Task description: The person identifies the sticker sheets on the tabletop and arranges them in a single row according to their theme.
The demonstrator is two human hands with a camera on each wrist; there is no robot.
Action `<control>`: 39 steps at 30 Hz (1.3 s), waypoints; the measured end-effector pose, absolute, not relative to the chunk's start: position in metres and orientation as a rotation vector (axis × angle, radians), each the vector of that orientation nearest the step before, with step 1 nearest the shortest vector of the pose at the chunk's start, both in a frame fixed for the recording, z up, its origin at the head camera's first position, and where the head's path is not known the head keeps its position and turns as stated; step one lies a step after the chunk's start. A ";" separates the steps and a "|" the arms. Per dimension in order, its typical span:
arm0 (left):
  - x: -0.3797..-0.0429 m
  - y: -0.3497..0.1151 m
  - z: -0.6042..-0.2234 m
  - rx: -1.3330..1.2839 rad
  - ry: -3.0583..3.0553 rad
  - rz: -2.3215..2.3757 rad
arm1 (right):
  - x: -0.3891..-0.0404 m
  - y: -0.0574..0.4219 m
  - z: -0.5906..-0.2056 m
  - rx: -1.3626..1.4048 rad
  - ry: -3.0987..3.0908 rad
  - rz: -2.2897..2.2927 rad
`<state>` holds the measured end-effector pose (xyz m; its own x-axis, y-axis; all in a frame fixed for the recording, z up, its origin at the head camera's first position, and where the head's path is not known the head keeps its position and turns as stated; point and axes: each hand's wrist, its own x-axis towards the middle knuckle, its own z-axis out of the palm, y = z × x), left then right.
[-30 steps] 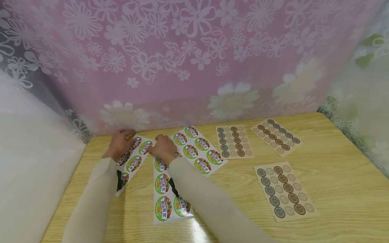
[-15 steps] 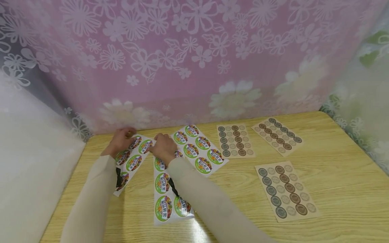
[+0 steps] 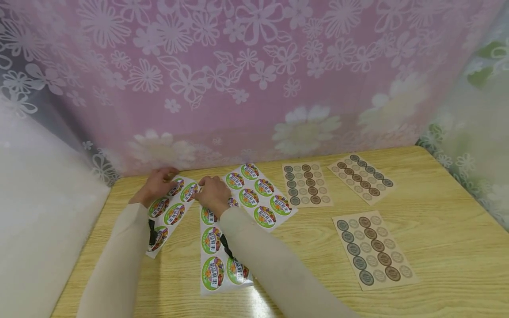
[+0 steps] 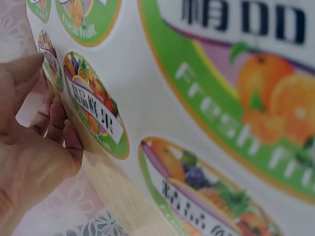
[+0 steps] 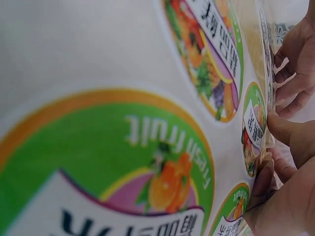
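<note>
My left hand [image 3: 158, 184] holds the far left edge of a white sticker sheet [image 3: 174, 214] with round fruit labels. In the left wrist view its thumb lies over a label and the other fingers curl at the sheet's edge. At the same sheet's upper right corner, my right hand [image 3: 213, 194] pinches with thumb and fingers. Beneath the right wrist lies a second fruit sticker sheet [image 3: 212, 258], partly covered by hand and sleeve. A third fruit sticker sheet [image 3: 258, 194] slants just right of that hand. Large fruit labels [image 4: 96, 105] fill the left wrist view.
On the right of the wood-grain table [image 3: 302, 260] lie three tan sheets of small round seals: an upright one [image 3: 307, 185], a slanted one [image 3: 362, 178] and a nearer one [image 3: 374, 250]. A pink floral curtain [image 3: 238, 88] rises behind the table's back edge.
The left hand and sleeve have shifted slightly left, and the held sheet's lower end has moved a little left. The right hand keeps nearly the same place.
</note>
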<state>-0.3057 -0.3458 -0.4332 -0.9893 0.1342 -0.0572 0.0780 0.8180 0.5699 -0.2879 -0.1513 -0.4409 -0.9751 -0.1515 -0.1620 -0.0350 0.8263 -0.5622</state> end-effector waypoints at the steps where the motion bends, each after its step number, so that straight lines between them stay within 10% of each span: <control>1: -0.306 -0.346 -0.432 0.157 2.882 0.909 | -0.288 -0.151 -0.442 -0.148 2.812 -0.860; 39: -0.307 -0.351 -0.432 0.064 2.692 1.214 | -0.288 -0.147 -0.438 -0.177 2.789 -0.840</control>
